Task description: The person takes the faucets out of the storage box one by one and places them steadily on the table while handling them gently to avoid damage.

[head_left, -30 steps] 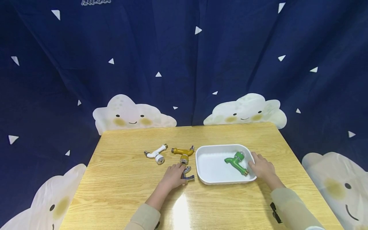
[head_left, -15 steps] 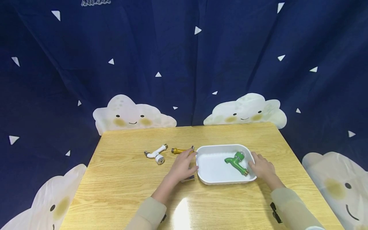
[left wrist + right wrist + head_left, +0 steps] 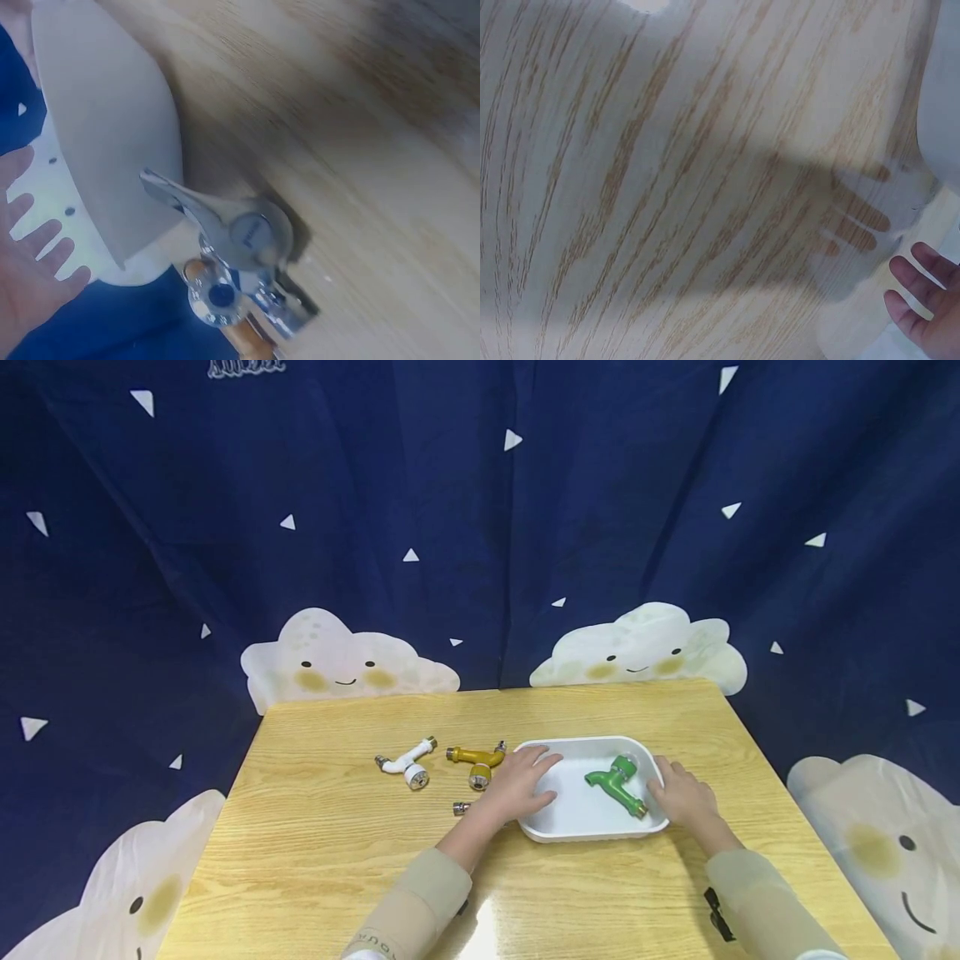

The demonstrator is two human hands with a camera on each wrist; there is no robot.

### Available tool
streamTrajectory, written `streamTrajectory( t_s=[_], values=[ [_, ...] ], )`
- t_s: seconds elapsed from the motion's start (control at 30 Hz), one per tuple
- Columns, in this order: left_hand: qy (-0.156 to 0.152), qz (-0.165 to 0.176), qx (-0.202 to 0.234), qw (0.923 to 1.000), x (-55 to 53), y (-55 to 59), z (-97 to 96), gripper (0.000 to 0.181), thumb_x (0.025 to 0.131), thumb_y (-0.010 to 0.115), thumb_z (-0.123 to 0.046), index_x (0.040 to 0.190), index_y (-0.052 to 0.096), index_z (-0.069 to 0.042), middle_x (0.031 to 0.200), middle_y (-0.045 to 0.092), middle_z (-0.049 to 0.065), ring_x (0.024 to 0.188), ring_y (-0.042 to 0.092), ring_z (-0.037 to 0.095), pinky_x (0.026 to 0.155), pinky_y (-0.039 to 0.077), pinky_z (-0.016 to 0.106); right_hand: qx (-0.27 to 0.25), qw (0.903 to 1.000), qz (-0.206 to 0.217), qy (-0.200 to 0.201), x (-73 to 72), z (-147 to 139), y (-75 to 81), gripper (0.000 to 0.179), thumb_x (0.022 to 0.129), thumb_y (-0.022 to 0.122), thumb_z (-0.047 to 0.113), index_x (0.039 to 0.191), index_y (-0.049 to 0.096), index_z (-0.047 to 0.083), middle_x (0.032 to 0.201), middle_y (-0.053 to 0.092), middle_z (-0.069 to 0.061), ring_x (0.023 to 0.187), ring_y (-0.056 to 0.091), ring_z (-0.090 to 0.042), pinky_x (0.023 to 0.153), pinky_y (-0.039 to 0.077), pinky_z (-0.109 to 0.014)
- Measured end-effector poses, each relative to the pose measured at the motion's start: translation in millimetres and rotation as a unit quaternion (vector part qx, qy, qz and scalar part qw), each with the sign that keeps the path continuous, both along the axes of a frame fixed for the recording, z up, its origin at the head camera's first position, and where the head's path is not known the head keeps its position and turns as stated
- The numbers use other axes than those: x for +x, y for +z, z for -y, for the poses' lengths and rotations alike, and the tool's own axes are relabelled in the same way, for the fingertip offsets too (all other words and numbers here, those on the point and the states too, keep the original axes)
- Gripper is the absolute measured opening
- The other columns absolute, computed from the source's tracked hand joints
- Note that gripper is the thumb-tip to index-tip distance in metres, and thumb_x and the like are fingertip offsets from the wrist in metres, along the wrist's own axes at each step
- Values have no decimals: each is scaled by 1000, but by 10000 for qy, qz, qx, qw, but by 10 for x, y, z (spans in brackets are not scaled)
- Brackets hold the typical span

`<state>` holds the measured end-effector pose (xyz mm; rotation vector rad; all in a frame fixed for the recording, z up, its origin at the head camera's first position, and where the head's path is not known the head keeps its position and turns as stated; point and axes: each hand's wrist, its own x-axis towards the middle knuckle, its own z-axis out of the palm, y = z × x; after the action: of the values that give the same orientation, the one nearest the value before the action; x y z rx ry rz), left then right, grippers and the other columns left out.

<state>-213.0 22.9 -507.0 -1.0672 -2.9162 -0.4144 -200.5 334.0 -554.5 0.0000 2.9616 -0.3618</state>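
Note:
My left hand point(image 3: 517, 783) is over the left rim of the white tray point(image 3: 558, 793), fingers spread and holding nothing. The left wrist view shows the same hand point(image 3: 34, 262) with its fingers apart. Below its wrist lies a chrome tap point(image 3: 251, 232) with a lever handle, mostly hidden by the arm in the head view. My right hand point(image 3: 686, 797) grips the tray's right rim, thumb over the edge and fingers outside. Inside the tray lies a green tap point(image 3: 618, 785). Left of the tray are a yellow tap point(image 3: 480, 760) and a white tap point(image 3: 408, 764).
The wooden table point(image 3: 315, 843) carries everything. A dark blue curtain point(image 3: 450, 485) with cloud prints hangs behind its back edge and along both sides. In the right wrist view, the tray's wall point(image 3: 941, 97) stands at the right edge.
My left hand has left the chrome tap and moved right, passing in front of the yellow tap, to the tray's left rim. The right hand has stayed on the tray.

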Motion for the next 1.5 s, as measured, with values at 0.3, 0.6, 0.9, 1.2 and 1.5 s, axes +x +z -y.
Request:
streamTrajectory(
  t_s=[0.3,0.6,0.9,1.2,1.5],
  values=[
    [-158,235,-406,9988,-57,-87,-290,59,86,56,-41,139,37,-25,143,35,3,131,32,21,106,27,43,1,10000,-3,-14,0,-7,-16,54,94,31,35,137,27,2,119,43,-30,102,48,-48,72,43,-59],
    [-206,606,-846,9944,-63,-105,-553,58,86,56,-42,139,35,-33,145,32,-2,133,28,19,107,25,40,-22,10000,24,-29,6,-3,-10,54,93,32,34,137,27,3,118,44,-30,100,49,-48,72,43,-59],
    [-281,857,-1117,9896,-49,-150,-774,58,86,57,-41,139,34,-35,145,31,-5,134,26,18,108,23,41,-29,10000,70,-53,-7,1,-21,55,94,32,36,137,26,3,121,43,-31,102,48,-49,75,42,-61],
    [-372,936,-1356,9856,-24,-222,-936,60,87,54,-42,141,28,-41,149,22,-10,137,20,17,108,23,38,29,10000,21,12,-6,-4,-30,54,94,31,35,137,26,3,120,44,-31,101,49,-49,74,42,-62],
    [-446,798,-1646,9821,-25,-229,-1050,61,88,53,-43,141,24,-44,151,16,-10,138,16,17,108,23,36,42,10000,19,-11,-19,-7,-35,54,94,32,35,137,27,3,121,43,-31,103,48,-50,76,41,-63]
  ],
)
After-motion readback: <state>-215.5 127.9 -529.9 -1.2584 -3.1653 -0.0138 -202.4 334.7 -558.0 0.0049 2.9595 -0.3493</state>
